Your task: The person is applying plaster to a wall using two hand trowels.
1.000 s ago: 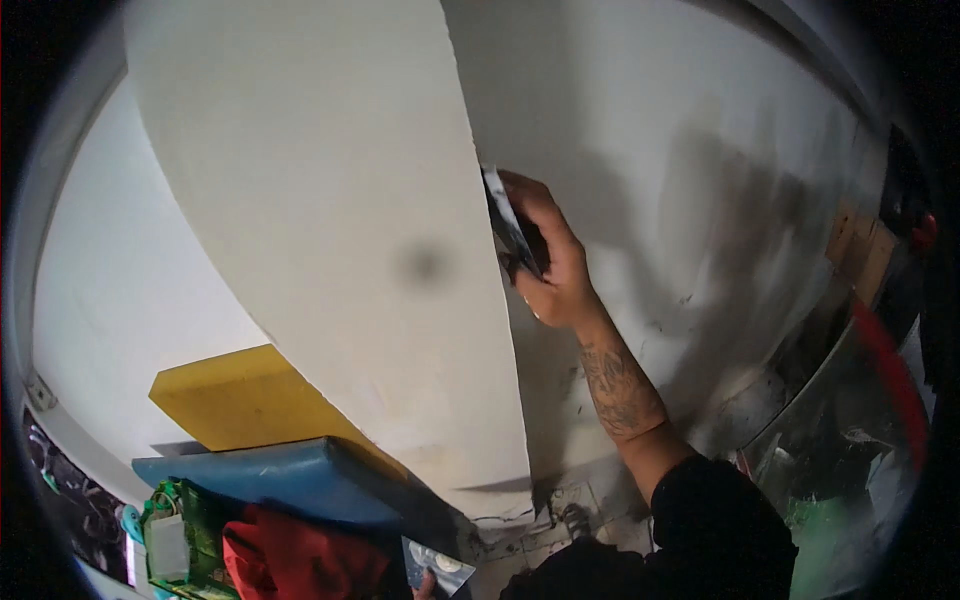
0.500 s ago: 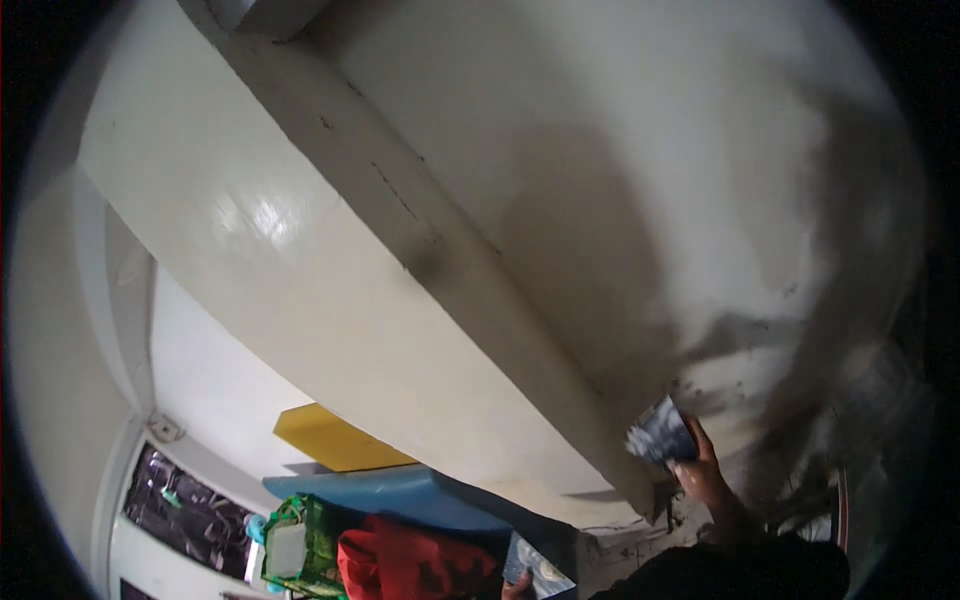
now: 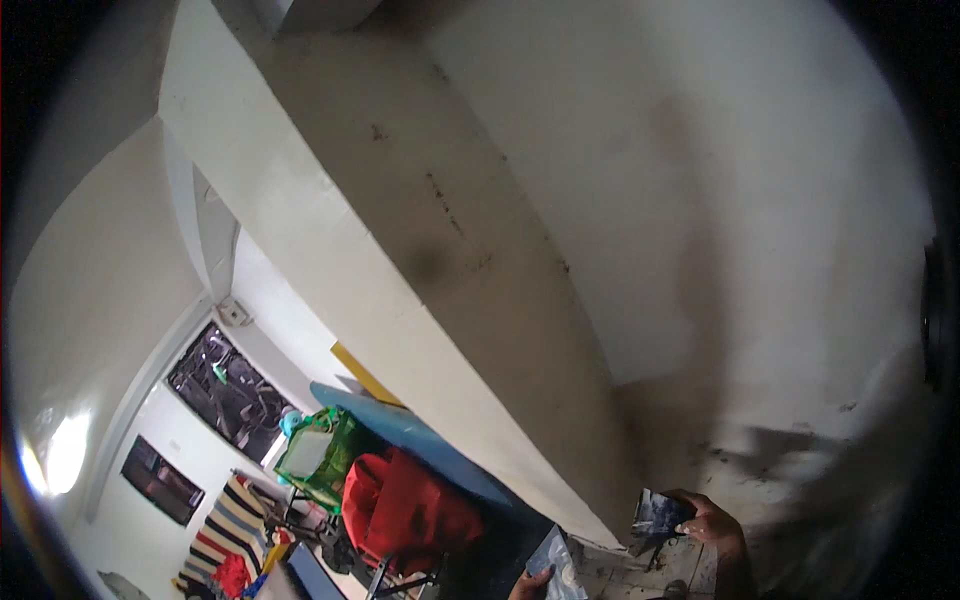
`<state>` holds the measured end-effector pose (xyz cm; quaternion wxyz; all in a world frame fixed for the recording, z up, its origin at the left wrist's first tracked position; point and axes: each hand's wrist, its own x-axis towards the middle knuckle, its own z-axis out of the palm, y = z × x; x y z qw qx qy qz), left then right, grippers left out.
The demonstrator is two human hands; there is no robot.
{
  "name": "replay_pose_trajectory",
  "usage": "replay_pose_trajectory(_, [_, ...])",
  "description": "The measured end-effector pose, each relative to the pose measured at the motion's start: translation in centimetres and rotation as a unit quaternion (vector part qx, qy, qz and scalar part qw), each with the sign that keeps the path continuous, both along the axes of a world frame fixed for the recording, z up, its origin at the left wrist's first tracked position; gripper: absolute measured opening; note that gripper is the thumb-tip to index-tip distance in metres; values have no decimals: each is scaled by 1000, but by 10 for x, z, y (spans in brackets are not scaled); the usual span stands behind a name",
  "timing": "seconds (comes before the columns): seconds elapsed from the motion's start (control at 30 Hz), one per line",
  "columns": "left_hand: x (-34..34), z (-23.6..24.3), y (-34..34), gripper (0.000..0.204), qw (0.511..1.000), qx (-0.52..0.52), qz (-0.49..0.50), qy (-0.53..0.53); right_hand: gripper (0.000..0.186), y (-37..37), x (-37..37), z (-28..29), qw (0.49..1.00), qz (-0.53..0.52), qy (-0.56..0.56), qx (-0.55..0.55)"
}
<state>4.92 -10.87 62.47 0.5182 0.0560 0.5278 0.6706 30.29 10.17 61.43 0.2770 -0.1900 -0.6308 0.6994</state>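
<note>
My right hand, at the lower right near the foot of the wall, is closed on the edge of a dark flat plate with whitish smears, which resembles a putty blade. My left hand shows only in part at the lower edge. It grips a pale grey flat plate, also blade-like, with whitish patches. The pillar rises just left of the right hand, its inner face marked by dark specks and cracks. The pale wall beyond carries shadows and some dark spots low down.
Left of the pillar stand a red cloth-like bundle, a green bag and a blue panel. A yellow board shows behind the pillar. Farther off are a striped cloth and a dark window. Floor tiles lie below.
The view has shifted and tilted, showing more of the room at left. My right hand with its dark plate sits lower in the picture. Both hands keep their plates.
</note>
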Motion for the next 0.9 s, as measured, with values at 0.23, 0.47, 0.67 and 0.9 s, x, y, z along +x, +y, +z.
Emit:
replay_pose_trajectory(0.23, [18, 19, 9, 44, 999, -2, -49, 7, 64, -24, 6, 29, 987, 66, -85, 117])
replay_pose_trajectory(0.47, [-45, 24, 30, 17, 995, 87, -52, 6, 64, -86, -70, 80, 943, -50, -123, 305])
replay_pose_trajectory(0.67, [-71, -2, 15, 17, 994, 46, -91, -33, 67, -133, -124, 53, 907, -76, -223, 349])
replay_pose_trajectory(0.9, [-108, -60, 20, 19, 982, -41, -186, -3, 50, -150, -171, -26, 874, -43, -336, 350])
